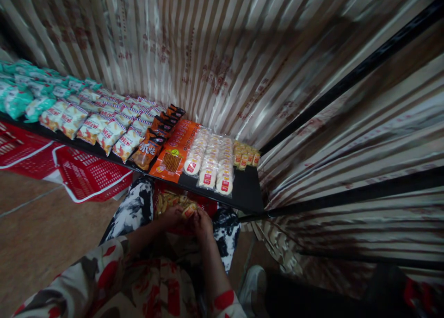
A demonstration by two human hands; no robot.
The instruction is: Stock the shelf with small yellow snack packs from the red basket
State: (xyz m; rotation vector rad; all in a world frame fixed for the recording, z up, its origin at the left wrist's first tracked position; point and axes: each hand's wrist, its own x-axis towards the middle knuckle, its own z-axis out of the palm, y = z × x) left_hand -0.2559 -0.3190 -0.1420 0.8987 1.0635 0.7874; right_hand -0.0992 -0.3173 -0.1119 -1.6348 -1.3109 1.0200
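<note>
My left hand and my right hand meet low in front of me over a red basket that holds several small yellow snack packets. Both hands grip one small yellow packet between them. The basket sits below the front edge of a black shelf. On that shelf lie clear packs of round white rice crackers, an orange snack bag and a short row of small yellow packets.
Further left the shelf carries dark orange bags, white and orange bags and teal bags. Red baskets stand on the brown floor under the shelf. A striped curtain with black rails hangs behind and to the right.
</note>
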